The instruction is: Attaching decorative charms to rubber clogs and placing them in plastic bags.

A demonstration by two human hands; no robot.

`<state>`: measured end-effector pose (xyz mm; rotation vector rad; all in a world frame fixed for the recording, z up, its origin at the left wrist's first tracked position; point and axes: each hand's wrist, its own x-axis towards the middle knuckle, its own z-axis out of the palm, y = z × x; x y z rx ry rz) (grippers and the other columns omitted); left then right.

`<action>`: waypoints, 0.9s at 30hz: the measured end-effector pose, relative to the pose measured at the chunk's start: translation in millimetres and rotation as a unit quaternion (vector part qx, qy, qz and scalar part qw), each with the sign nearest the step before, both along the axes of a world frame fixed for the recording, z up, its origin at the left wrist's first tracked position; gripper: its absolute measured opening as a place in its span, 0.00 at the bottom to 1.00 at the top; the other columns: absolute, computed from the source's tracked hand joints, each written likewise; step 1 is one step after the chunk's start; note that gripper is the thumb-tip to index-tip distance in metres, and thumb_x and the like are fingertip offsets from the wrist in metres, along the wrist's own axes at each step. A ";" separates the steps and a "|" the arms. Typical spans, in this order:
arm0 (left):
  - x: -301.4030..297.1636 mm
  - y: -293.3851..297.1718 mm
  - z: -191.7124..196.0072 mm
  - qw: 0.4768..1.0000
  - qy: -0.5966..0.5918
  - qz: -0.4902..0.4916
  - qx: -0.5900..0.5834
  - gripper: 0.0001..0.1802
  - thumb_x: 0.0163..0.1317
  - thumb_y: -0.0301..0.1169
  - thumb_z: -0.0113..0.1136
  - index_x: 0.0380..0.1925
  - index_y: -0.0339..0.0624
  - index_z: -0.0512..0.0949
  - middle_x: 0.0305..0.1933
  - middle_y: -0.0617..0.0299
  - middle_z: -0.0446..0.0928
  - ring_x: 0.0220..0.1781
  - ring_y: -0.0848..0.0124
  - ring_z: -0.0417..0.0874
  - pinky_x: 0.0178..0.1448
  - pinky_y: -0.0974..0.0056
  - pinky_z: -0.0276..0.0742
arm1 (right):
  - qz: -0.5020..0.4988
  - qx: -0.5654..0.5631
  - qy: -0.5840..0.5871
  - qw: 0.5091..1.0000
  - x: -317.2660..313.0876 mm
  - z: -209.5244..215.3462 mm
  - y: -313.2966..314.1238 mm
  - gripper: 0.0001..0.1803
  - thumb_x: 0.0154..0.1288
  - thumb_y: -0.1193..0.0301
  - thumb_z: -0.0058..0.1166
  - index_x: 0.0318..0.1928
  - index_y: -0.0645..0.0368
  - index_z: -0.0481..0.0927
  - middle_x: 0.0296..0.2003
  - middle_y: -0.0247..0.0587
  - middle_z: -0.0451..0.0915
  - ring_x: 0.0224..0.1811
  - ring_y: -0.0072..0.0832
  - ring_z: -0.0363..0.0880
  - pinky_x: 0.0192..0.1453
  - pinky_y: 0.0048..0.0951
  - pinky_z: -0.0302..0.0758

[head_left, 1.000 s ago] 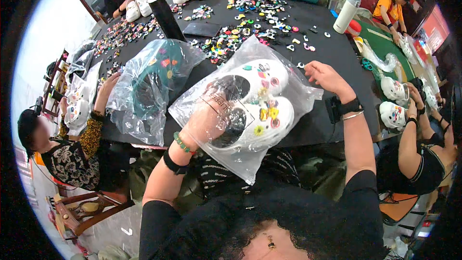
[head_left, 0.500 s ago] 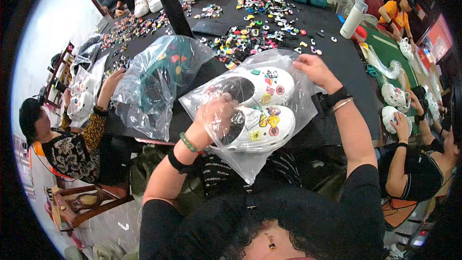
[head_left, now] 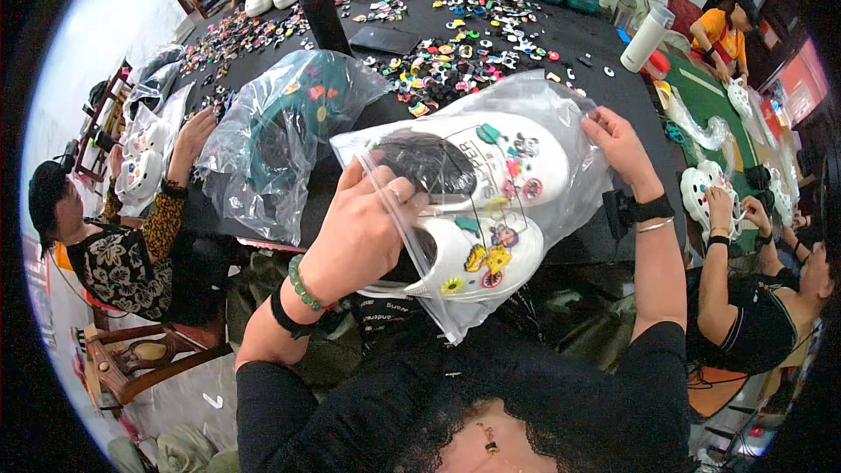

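Note:
A pair of white clogs (head_left: 482, 254) with colourful charms lies inside a clear plastic zip bag (head_left: 574, 201), held over the table's near edge. At the bag's open left edge, my left hand (head_left: 368, 223) is closed on the bag, fingers curled by the heel of the nearer clog. My right hand (head_left: 620, 144) pinches the bag's upper right corner beyond the toes. Left of these, a dark green clog (head_left: 302, 118) in another clear bag (head_left: 293, 210) rests on the black table.
Heaps of small charms (head_left: 455, 70) cover the table's far part. A black cylinder (head_left: 321, 13), a dark flat case (head_left: 385, 39) and a white bottle (head_left: 646, 39) stand or lie there too. People work at left, right and the far side, some holding clogs (head_left: 140, 171).
My left hand has drawn back from inside the bag to its open edge. My right hand, still pinching the bag, has shifted right and slightly down. The clogs have moved slightly right.

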<state>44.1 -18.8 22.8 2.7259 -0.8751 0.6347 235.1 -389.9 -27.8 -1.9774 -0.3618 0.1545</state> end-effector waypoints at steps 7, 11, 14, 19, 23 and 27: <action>-11.6 -11.9 9.9 0.998 -0.044 -0.026 0.033 0.12 0.50 0.28 0.59 0.36 0.41 0.83 0.38 0.62 0.76 0.51 0.63 0.80 0.74 0.48 0.64 | 0.021 0.023 -0.021 0.999 -13.2 -13.5 -2.3 0.08 0.70 0.70 0.57 0.41 0.63 0.79 0.30 0.26 0.78 0.32 0.14 0.71 0.37 0.21 0.70; -10.1 -8.5 12.4 0.999 -0.029 -0.003 0.035 0.11 0.50 0.26 0.59 0.35 0.38 0.84 0.37 0.60 0.76 0.47 0.62 0.79 0.74 0.49 0.64 | -0.135 -0.046 -0.115 0.983 -6.2 6.2 -28.9 0.08 0.70 0.71 0.59 0.38 0.64 0.79 0.27 0.29 0.78 0.30 0.15 0.71 0.36 0.22 0.70; -6.8 -6.7 12.0 1.000 -0.025 -0.006 0.014 0.11 0.49 0.25 0.59 0.34 0.38 0.84 0.36 0.60 0.76 0.44 0.62 0.77 0.74 0.49 0.64 | -0.153 -0.109 -0.176 0.966 -12.5 14.1 -39.0 0.08 0.70 0.71 0.59 0.37 0.64 0.79 0.28 0.29 0.78 0.30 0.15 0.71 0.36 0.23 0.70; -8.0 -2.7 9.4 0.999 -0.042 -0.029 0.019 0.13 0.48 0.26 0.60 0.35 0.38 0.85 0.39 0.62 0.77 0.49 0.63 0.79 0.73 0.49 0.64 | -0.074 0.031 -0.028 0.996 -26.6 23.4 -39.5 0.08 0.73 0.68 0.57 0.41 0.61 0.79 0.34 0.26 0.80 0.35 0.13 0.74 0.41 0.20 0.71; -9.5 0.5 5.6 0.996 -0.078 -0.018 0.025 0.15 0.49 0.27 0.59 0.38 0.39 0.86 0.44 0.62 0.79 0.53 0.63 0.80 0.72 0.49 0.66 | -0.001 0.102 0.065 0.993 -44.0 8.3 -31.2 0.09 0.73 0.68 0.56 0.44 0.61 0.79 0.36 0.24 0.80 0.37 0.11 0.74 0.42 0.18 0.71; -8.0 -0.2 3.2 0.995 -0.080 -0.023 0.051 0.12 0.49 0.27 0.60 0.35 0.40 0.85 0.41 0.63 0.78 0.50 0.64 0.79 0.72 0.49 0.66 | -0.009 0.101 0.042 0.994 -40.5 -7.2 -24.8 0.09 0.72 0.68 0.59 0.43 0.61 0.79 0.35 0.23 0.79 0.36 0.10 0.73 0.42 0.17 0.70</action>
